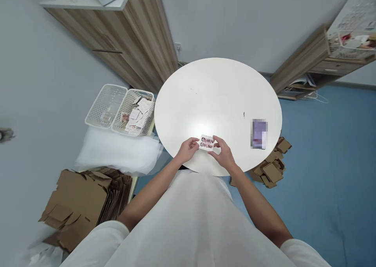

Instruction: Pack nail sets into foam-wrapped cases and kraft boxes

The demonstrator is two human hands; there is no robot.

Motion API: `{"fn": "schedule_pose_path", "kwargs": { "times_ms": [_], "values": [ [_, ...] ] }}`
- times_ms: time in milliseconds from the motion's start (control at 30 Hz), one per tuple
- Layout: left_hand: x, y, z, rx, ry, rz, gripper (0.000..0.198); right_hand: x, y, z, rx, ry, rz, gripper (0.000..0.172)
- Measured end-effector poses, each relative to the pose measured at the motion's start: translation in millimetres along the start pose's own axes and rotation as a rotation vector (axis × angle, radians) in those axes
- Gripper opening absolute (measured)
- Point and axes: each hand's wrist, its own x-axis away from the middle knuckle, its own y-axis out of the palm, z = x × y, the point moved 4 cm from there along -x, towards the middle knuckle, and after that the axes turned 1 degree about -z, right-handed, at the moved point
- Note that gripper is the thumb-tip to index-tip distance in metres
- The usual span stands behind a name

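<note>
Just above the near edge of the round white table (217,87), a small white pack of press-on nails (207,142) is between my two hands. Its face, with two rows of pink, red and dark patterned nails, is turned up towards me. At the pack's left edge, my left hand (188,149) is closed, thumb and forefinger pinching the border. My right hand (223,153) grips the opposite side, with its forefinger at the top corner and its thumb at the bottom edge. The other fingers of both hands are curled and partly hidden.
A blurred purple item (259,134) lies on the table's right. Leftward stand a white basket of small packs (135,114), another basket (107,106), white foam sheets (117,149) and flattened cardboard boxes (82,196). More cardboard (272,169) lies below the table's right edge.
</note>
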Motion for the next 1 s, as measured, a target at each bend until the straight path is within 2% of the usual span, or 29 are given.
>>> {"fn": "schedule_pose_path", "kwargs": {
  "times_ms": [133,200,300,400,633,833,1000],
  "values": [
    [3.5,-16.4,1.4,-0.174,0.106,0.01,0.063,-10.9,10.0,-2.6,-0.026,-0.001,-0.047,0.063],
    [2.9,-24.3,0.9,-0.261,0.168,-0.013,0.07,-17.8,17.8,-5.2,-0.033,-0.008,-0.061,0.062],
    [-1.2,-38.5,-3.2,-0.327,0.21,-0.017,0.069,-30.0,35.1,-11.0,-0.051,-0.021,-0.077,0.062],
    [-6.6,-58.1,-9.2,-0.336,0.189,0.019,0.066,-44.6,58.4,-17.2,-0.101,0.02,-0.068,0.064],
    [-20.1,-122.1,-31.6,-0.345,0.095,0.089,0.062,-88.4,127.0,-26.1,-0.145,0.143,-0.086,0.064],
    [-42.4,-171.0,-62.1,-0.506,0.033,0.107,0.06,-130.1,179.2,-22.8,0.123,0.212,-0.186,0.064],
    [-60.0,-185.8,-83.8,-0.645,-0.015,0.061,0.059,-150.0,206.9,-20.5,0.394,0.266,-0.244,0.06]
  ]
}}
